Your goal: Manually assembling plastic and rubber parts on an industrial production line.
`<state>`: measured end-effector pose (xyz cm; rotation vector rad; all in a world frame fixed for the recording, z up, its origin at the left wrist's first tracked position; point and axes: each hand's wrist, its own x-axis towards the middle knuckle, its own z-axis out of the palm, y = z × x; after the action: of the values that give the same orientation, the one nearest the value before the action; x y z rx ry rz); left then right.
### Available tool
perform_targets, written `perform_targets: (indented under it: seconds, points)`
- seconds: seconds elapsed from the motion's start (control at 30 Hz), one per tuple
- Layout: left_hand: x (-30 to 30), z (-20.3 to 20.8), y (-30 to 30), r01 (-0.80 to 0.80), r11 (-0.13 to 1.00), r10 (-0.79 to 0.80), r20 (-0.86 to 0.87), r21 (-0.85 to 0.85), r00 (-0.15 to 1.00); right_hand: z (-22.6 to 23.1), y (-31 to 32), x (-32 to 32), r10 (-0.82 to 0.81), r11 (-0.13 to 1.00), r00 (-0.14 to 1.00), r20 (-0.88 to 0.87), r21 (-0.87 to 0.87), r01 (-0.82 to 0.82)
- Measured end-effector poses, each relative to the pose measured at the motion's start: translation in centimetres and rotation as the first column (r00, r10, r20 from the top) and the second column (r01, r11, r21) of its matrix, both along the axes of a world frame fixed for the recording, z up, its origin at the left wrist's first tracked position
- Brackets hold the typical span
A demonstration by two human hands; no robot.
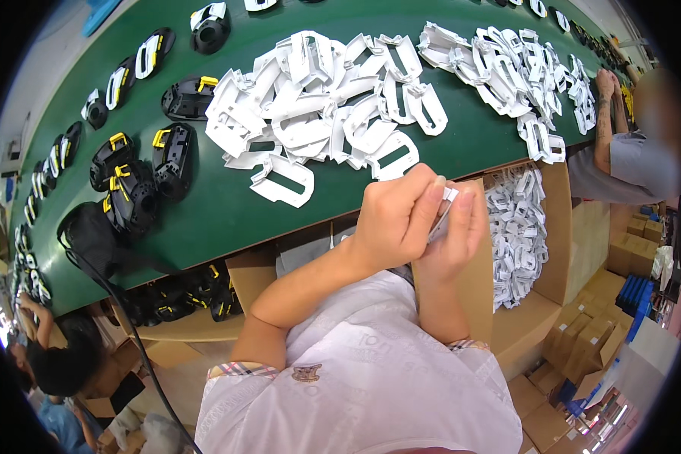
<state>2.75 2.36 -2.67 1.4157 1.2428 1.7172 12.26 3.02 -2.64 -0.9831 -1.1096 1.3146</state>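
Observation:
My left hand (395, 216) and my right hand (458, 236) meet in front of my chest, just over the near edge of the green table. Between them they pinch a small white plastic part (449, 198), most of it covered by my fingers. It looks like the white plastic frames (303, 113) with slots that lie in a loose heap on the table beyond my hands. To the left of this heap are several black plastic housings with yellow clips (172, 155).
A cardboard box (554, 227) full of white frames stands at my right, another box (234, 280) with black housings at my left. A black cable (140, 340) runs off the table beside a black pouch (91, 234). Another person (632, 151) works at the far right.

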Motion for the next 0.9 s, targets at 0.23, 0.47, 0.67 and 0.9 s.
perform_targets:
  seconds: [0.23, 0.47, 0.67, 0.9]
  points:
    - [-0.8, 0.1, -0.2, 0.079, 0.984, -0.059, 0.125, -0.162, 0.99, -0.6, 0.4, -0.3, 0.059, 0.997, 0.996, -0.068, -0.042, -0.062]
    - [-6.2, 2.7, 4.1, 0.06, 0.954, -0.165, -0.35, -0.293, 0.922, 0.1, 1.7, 2.4, 0.059, 0.991, 0.998, 0.009, -0.118, -0.058]
    - [-14.0, 1.3, 19.7, -0.413, 0.892, 0.059, -0.861, -0.182, 0.506, -0.9, 1.3, 6.0, 0.016, 0.997, 0.986, 0.168, -0.074, -0.004]
    - [-20.2, -4.9, 28.4, -0.892, 0.368, 0.092, -0.944, -0.264, 0.317, -2.4, -0.3, 9.6, -0.067, 0.994, 0.966, 0.248, -0.07, 0.087]
